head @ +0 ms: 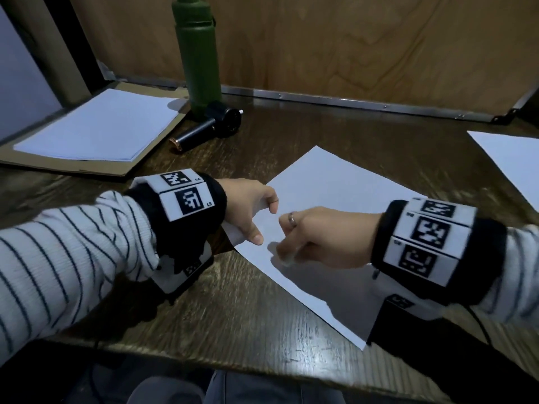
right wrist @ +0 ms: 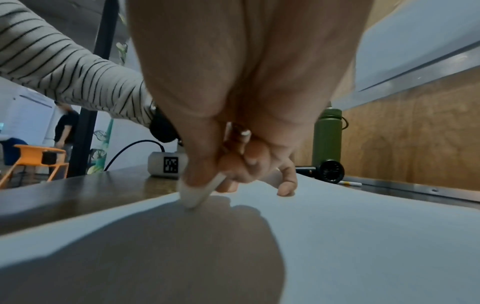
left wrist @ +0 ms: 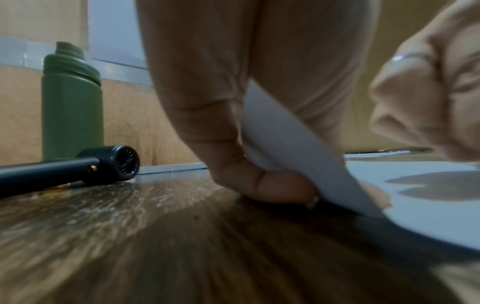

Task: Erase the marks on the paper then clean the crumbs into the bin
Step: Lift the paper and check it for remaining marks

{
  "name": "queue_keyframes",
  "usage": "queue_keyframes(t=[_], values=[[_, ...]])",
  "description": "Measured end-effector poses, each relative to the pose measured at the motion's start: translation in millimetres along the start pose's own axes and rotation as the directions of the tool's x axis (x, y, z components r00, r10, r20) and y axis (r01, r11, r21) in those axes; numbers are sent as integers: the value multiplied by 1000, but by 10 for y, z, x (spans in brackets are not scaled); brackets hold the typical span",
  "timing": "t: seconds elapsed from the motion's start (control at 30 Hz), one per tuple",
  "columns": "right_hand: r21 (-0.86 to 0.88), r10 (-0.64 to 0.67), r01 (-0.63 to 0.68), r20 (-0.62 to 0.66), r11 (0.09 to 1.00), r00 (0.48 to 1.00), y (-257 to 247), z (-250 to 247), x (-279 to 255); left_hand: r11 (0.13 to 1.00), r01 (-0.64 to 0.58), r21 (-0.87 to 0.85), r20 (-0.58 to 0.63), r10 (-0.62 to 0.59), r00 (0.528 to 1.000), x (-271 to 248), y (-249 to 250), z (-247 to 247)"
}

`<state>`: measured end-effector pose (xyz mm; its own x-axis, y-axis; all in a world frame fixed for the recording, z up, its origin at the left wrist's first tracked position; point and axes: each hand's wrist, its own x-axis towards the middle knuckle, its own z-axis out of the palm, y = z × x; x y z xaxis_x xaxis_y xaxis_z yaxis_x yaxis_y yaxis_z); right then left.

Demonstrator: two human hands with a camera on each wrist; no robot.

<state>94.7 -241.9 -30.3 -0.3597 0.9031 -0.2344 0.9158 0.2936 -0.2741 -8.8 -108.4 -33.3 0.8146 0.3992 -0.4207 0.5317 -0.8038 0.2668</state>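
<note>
A white sheet of paper (head: pixel 335 193) lies at an angle on the dark wooden table (head: pixel 233 316); I see no marks on it. My left hand (head: pixel 250 208) pinches the sheet's left corner and lifts it slightly, as the curled paper (left wrist: pixel 285 139) in the left wrist view shows. My right hand (head: pixel 315 237), with a ring on one finger, grips a small white eraser (head: pixel 287 259). The eraser's tip (right wrist: pixel 197 195) presses on the paper (right wrist: pixel 337 236) near the left hand. No bin is in view.
A tall green bottle (head: pixel 201 53) stands at the back by the wooden wall. A black handheld blower (head: pixel 215 123) lies beside it. A stack of paper on a cardboard folder (head: pixel 96 126) is back left. Another sheet (head: pixel 513 164) lies at the right.
</note>
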Motion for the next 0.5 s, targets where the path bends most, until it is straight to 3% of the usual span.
queue_keyframes(t=[0.1,0.17,0.2,0.27,0.3,0.37,0.43,0.5], values=[[1,25,-25,131,1000,991,8,-40,-138,1000,2,11,-4,-1,1000,-17,10,-8],[53,143,-142,-4,988,990,74,-110,-178,1000,-18,-8,-24,18,1000,-28,-13,-14],[162,250,-231,-112,959,962,124,-156,-200,999,-29,-28,-41,28,999,-37,-39,-17],[554,501,-307,-240,774,831,214,-235,-263,993,-54,-106,-116,41,992,-85,-87,-34],[736,600,-261,-239,625,763,253,-268,-306,982,-77,-171,-172,47,984,-123,-101,-58],[914,716,-153,-181,375,674,307,-295,-387,935,-137,-326,-297,37,954,-221,-122,-132],[959,769,-64,-179,274,614,344,-277,-427,877,-204,-435,-396,17,918,-332,-133,-233],[957,829,52,-274,285,487,401,-241,-426,857,-248,-452,-474,5,880,-453,-142,-331]])
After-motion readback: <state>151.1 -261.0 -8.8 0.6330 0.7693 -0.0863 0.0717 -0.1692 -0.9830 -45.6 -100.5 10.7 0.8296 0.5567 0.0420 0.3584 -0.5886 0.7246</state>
